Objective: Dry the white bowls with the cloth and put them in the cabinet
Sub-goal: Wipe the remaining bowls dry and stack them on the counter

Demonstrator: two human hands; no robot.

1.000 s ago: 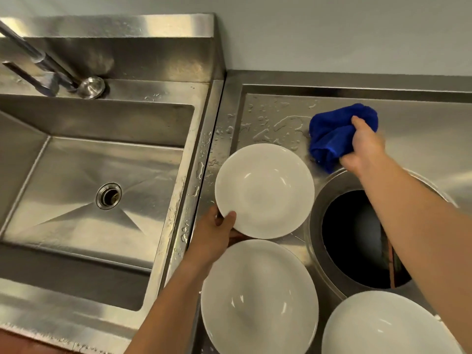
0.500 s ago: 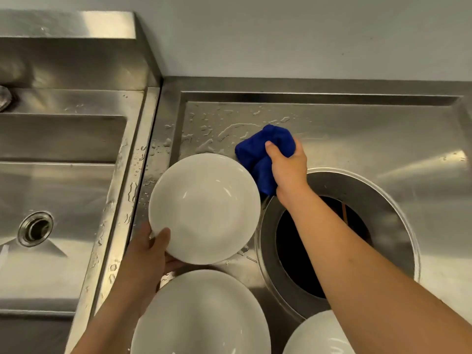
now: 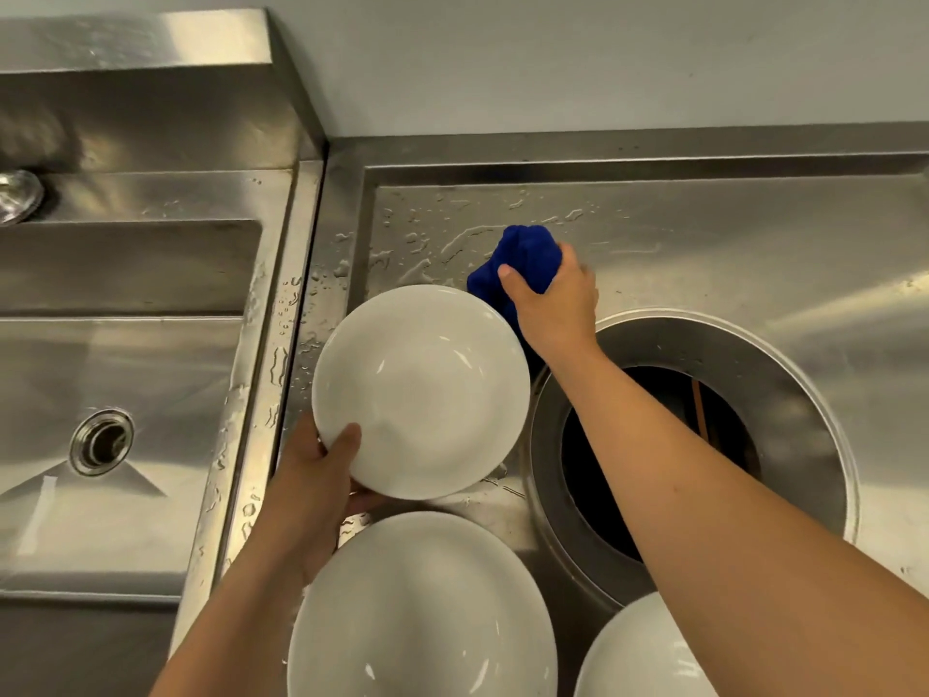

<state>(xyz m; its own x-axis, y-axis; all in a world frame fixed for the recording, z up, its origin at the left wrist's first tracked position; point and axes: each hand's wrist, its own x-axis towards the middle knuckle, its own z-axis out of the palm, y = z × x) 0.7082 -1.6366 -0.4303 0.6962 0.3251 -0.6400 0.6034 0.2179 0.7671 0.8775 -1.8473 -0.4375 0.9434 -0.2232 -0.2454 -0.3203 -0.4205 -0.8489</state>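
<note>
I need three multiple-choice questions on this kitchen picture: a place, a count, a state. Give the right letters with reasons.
1. Where is the round counter opening?
A. right of the held bowl
B. inside the sink
C. left of the drain

2. How many white bowls show?
A. two
B. three
C. five

3. The right hand is:
A. gripping the blue cloth
B. flat on the counter
C. holding a bowl

Answers:
1 A, it lies past that bowl's right edge.
2 B, the held bowl, a front bowl and a corner bowl.
3 A, it wraps round the cloth.
</note>
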